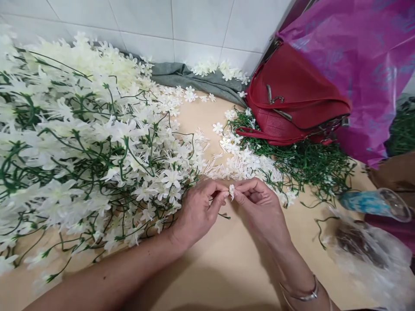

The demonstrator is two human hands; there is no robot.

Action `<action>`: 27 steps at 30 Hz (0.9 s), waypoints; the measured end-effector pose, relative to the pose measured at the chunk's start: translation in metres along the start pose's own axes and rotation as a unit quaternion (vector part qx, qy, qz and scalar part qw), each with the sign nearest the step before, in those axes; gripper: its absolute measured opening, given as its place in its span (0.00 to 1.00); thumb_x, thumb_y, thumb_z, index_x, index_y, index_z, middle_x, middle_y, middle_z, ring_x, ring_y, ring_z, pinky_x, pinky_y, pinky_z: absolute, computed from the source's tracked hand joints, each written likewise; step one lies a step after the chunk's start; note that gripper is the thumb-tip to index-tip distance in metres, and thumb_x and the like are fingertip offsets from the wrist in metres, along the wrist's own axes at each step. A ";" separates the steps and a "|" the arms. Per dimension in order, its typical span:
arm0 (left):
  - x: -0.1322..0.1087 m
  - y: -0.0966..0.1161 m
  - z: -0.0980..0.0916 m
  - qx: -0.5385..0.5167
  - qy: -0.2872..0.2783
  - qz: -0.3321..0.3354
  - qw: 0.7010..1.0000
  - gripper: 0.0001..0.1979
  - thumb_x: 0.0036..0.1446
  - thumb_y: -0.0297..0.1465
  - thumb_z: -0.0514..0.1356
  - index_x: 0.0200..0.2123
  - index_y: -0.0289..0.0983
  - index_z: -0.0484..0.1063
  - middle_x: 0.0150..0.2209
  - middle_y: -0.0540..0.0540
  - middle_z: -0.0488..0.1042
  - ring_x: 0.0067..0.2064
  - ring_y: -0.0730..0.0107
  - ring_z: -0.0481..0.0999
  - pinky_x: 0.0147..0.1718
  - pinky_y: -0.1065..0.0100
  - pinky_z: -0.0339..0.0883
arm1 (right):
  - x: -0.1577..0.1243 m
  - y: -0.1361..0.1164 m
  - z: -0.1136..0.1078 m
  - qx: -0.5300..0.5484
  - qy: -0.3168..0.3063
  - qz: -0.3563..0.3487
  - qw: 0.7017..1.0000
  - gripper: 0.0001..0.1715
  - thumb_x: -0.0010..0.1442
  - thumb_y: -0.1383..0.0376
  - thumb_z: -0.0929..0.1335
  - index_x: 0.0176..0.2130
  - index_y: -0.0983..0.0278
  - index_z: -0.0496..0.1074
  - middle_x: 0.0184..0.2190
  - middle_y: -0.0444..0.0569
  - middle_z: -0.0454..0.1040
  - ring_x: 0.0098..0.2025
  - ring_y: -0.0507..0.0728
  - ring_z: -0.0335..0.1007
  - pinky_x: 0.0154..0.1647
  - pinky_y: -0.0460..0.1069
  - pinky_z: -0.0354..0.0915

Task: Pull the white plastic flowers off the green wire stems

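My left hand [198, 211] and my right hand [259, 207] meet over the beige surface [227, 259], fingertips pinched together. Between them is a small white artificial flower [231, 191], with a thin green stem trailing below my left fingers. A big heap of white artificial flowers on green stems [84, 142] lies just left of my left hand. Loose white blossoms [243, 164] sit right behind my hands. Bangles circle my right wrist.
A red handbag [292, 103] rests on a pile of bare green stems [308, 164] at the back right. Behind it hangs purple plastic sheeting [356, 56]. A clear plastic bag [366, 250] lies at the right. Grey cloth [194, 80] lies along the tiled wall.
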State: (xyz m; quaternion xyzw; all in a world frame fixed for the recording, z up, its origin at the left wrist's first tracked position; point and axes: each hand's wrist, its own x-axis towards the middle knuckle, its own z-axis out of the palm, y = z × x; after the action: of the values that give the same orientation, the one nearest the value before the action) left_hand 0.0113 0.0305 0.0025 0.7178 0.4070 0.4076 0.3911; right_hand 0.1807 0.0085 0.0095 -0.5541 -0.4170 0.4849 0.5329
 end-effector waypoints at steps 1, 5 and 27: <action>0.000 0.000 0.000 0.002 0.000 -0.005 1.000 0.07 0.68 0.27 0.59 0.35 0.38 0.72 0.28 0.52 0.76 0.32 0.69 0.76 0.35 0.67 0.65 | 0.000 0.000 0.000 -0.001 -0.002 -0.001 1.000 0.11 0.54 0.61 0.80 0.29 0.60 0.76 0.31 0.44 0.77 0.34 0.53 0.71 0.39 0.49 0.66; 0.000 0.001 0.002 -0.017 -0.004 -0.023 1.000 0.05 0.68 0.28 0.60 0.37 0.38 0.73 0.29 0.52 0.77 0.31 0.70 0.77 0.35 0.67 0.67 | 0.003 0.003 -0.003 0.026 -0.009 0.018 0.999 0.11 0.55 0.59 0.80 0.32 0.59 0.77 0.30 0.42 0.75 0.33 0.52 0.68 0.38 0.47 0.64; 0.001 0.001 0.003 -0.004 -0.018 -0.011 1.000 0.07 0.70 0.28 0.56 0.39 0.38 0.73 0.31 0.51 0.80 0.32 0.71 0.78 0.36 0.68 0.69 | 0.004 0.000 -0.008 -0.024 -0.060 0.014 0.998 0.12 0.60 0.54 0.76 0.32 0.58 0.76 0.35 0.46 0.73 0.37 0.56 0.66 0.39 0.50 0.63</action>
State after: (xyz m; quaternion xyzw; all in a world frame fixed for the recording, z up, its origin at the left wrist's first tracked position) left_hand 0.0146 0.0301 0.0023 0.7190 0.4061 0.3918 0.4058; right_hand 0.1890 0.0105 0.0089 -0.5422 -0.4520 0.5144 0.4869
